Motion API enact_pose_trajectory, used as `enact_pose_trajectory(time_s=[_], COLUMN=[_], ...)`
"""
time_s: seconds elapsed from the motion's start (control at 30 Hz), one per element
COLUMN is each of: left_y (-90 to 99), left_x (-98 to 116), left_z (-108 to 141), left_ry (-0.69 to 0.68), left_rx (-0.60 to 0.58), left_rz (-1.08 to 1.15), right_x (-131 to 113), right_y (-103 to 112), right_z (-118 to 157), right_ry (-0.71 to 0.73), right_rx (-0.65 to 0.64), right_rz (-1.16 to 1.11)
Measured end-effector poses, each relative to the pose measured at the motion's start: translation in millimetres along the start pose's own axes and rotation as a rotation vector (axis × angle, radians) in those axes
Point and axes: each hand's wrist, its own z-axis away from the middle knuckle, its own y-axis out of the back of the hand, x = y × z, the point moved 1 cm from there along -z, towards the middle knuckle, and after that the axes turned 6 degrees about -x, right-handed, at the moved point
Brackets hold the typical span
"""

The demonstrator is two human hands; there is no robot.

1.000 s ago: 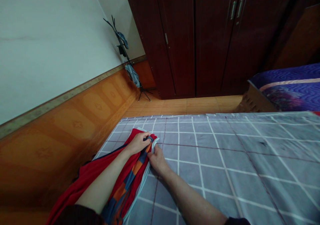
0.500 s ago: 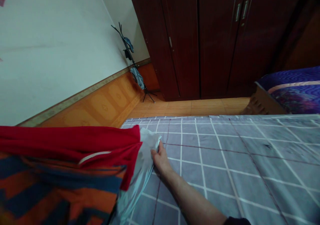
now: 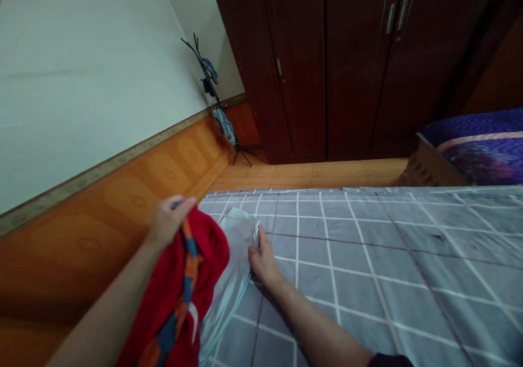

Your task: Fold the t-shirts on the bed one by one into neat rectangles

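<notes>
My left hand (image 3: 170, 220) is closed on the top edge of a red garment (image 3: 210, 236), holding it up at the left side of the bed. A strip of orange and blue stripes shows along the garment's folded edge, and a small white mark lies on the red. My right hand (image 3: 263, 258) pinches the right edge of a pale mint-white cloth (image 3: 231, 269), which is spread on the bed. The red garment hangs over the left part of that cloth and hides some of it.
The bed (image 3: 368, 280) has a grey checked sheet with white lines. Beyond it stand a dark red wardrobe (image 3: 351, 84) and a black coat rack (image 3: 214, 92) with clothes. At right, a purple floral cover (image 3: 486, 144) lies over a brown slatted piece (image 3: 433, 165).
The striped side, spread wide before, has folded in so mostly red shows. My left hand has come into view holding the garment. My right hand has stayed on the pale cloth.
</notes>
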Motion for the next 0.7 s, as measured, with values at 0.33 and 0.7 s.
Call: enact_pose_trajectory(time_s=[0.33,0.7], left_y=[-111.3,-111.3], left_x=[-11.5,-18.4], left_z=[15.5,20.5], left_ry=[-0.107,-0.077], left_rx=[-0.405,-0.465], left_rz=[0.176,0.257], right_x=[-1.0,1.0], right_y=[1.7,0.1], right_z=[0.4,1.3], right_ry=[0.076,0.115], right_rx=[-0.059,-0.063], right_rz=[0.167,0.242])
